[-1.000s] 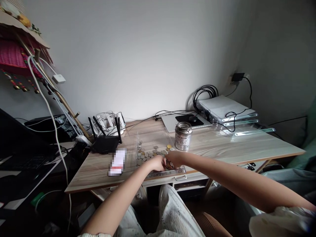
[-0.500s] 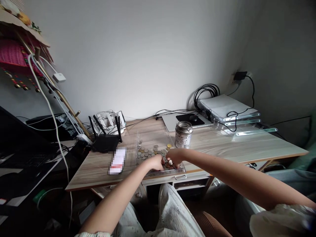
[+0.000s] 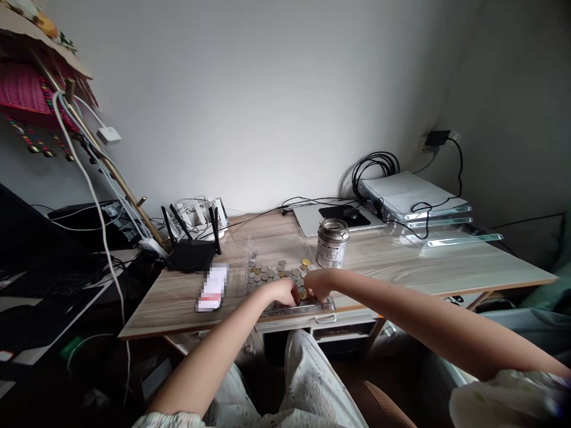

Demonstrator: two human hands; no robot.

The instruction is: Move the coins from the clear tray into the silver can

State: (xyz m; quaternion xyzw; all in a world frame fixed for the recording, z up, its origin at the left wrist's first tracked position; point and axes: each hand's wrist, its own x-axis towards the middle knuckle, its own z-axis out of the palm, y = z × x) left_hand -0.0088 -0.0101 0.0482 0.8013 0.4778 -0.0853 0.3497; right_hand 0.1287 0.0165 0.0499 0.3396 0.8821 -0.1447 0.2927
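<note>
Several silver and gold coins (image 3: 264,276) lie spread in a clear shallow tray (image 3: 277,242) at the desk's front edge. My left hand (image 3: 285,292) is over the tray's front part, its fingers bent down among the coins; the fingertips are too small to make out. Just right of it, my right hand (image 3: 319,284) reaches in at the tray's right side, fingers curled down to the coins, their tips partly hidden. A gold coin (image 3: 306,263) lies behind my right hand. A metal tin (image 3: 332,244) with a slotted lid stands upright at the tray's back right.
A phone (image 3: 213,288) lies left of the tray, near a black router (image 3: 191,254). Behind the tin are a silver laptop (image 3: 307,220) and a mouse (image 3: 350,213). Clear stacked trays (image 3: 419,202) and coiled black cable (image 3: 372,169) occupy the back right.
My right hand has shifted slightly and its fingers are drawn in more. The white spot seen at its fingers earlier no longer shows. My left hand stays near the same place.
</note>
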